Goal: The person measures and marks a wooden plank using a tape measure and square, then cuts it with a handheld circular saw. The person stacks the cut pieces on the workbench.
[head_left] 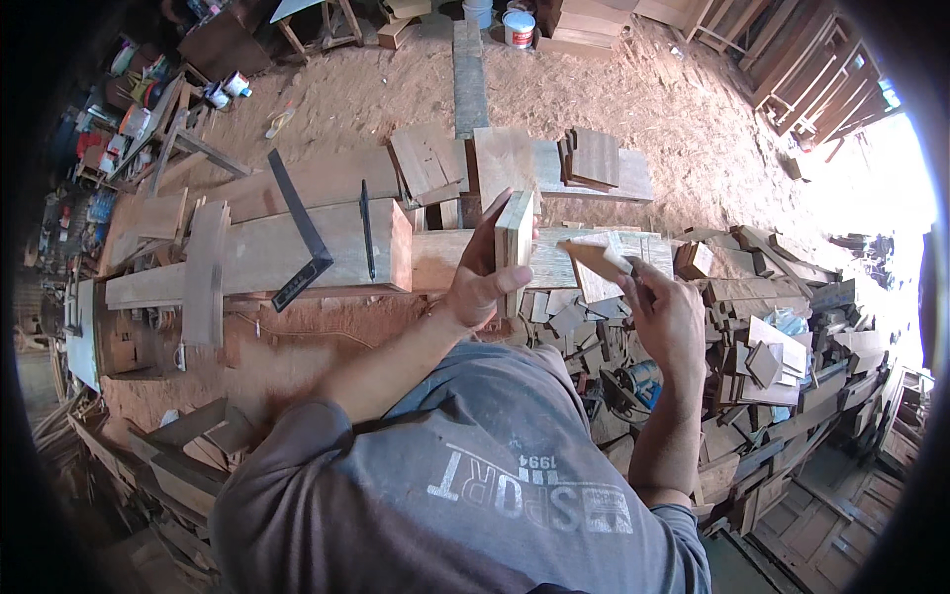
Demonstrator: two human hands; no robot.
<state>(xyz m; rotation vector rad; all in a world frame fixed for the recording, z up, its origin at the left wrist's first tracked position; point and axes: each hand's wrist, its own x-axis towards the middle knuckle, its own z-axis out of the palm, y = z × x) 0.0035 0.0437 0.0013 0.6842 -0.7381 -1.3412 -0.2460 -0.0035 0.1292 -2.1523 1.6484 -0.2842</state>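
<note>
In front of my chest, my left hand [479, 287] is closed around a small wooden board [514, 233], held upright with its pale edge facing up. The board seems to have more than one layer. My right hand [669, 309], a little to the right, pinches a thin folded tan sheet [600, 259] with a pale curled edge. It looks like sandpaper, and it is apart from the board. A black L-shaped square [302, 220] and a slim dark tool [367, 232] lie on a thick wooden beam [341, 262] to the left.
Flat wooden pieces [594, 158] sit on planks at the far side. Offcuts [767, 361] are heaped at the right, beside a blue-and-black power tool [633, 384]. Paint buckets [519, 29] stand at the back on sawdust-covered ground [346, 89]. Wooden frames [821, 79] lean at the far right.
</note>
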